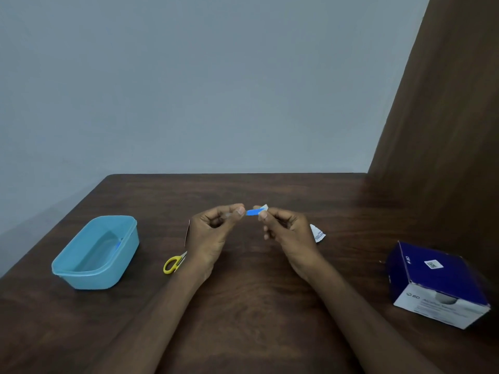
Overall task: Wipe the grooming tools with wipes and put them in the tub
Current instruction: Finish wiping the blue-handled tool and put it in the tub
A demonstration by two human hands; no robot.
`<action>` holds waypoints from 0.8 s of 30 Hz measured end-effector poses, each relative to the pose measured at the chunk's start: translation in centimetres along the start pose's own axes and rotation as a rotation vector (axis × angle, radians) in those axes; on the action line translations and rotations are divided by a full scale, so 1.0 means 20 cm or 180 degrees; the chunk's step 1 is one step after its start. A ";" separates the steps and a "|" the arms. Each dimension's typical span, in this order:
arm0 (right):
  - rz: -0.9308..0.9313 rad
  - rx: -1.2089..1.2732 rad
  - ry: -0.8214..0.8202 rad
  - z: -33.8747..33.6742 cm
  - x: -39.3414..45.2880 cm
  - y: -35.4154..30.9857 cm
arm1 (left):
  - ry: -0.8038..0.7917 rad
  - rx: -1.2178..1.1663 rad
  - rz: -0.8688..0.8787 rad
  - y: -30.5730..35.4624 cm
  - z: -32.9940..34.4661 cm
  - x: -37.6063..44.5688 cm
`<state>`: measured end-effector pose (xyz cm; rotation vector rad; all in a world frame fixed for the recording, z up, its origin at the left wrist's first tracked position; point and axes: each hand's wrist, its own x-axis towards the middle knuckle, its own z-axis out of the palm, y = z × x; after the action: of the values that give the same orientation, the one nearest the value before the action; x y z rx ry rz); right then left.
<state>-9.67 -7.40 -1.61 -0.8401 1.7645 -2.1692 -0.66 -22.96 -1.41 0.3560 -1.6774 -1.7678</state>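
**A:** Head view first — what's between the fingers?

**B:** A small blue tool [253,212], thin and flat, held up in the air above the counter [243,306]. The left hand [213,233] pinches one end between thumb and fingertips; the right hand [286,233] pinches the other end through a white wipe [264,208]. What kind of tool it is, I cannot tell.

**A:** How would it handle?

**B:** My guess is light and fairly stiff, and slick once the wipe wets it — so a pinch on the flat faces near the end seems safest, with the wipe drawn along the length.

**A:** And further out from the fingers?

**B:** Just right of the right hand lies a torn white sachet [318,233]. Below and left of the left hand's fingers, yellow-handled scissors [174,263] rest on the counter, partly hidden by the wrist. Well off to the left sits the blue tub [81,273], with something bluish leaning inside it. Far right, well apart from both hands, stands a blue-and-white swab box [437,287].
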 end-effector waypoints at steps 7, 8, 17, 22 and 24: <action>0.0209 0.0376 0.0471 -0.01 0.02 -0.01 | -0.0427 0.0476 0.0221 -0.01 0.01 -0.03; 0.0207 0.0284 0.0371 -0.01 0.01 -0.01 | -0.0463 0.0477 0.0250 -0.01 0.01 -0.03; 0.0485 0.0261 0.0414 0.00 0.01 -0.04 | -0.0968 0.0777 0.0261 -0.04 0.01 -0.01; 0.0493 0.0740 0.0451 0.01 0.03 -0.05 | -0.0930 0.0707 -0.0084 0.00 0.02 -0.01; 0.0480 0.0763 0.0368 -0.01 0.02 -0.06 | -0.0970 0.0706 -0.0146 0.00 0.01 0.01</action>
<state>-9.94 -7.20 -0.34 -0.5179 1.5199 -2.3075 -0.89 -22.85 -1.42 0.2312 -2.1051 -1.7398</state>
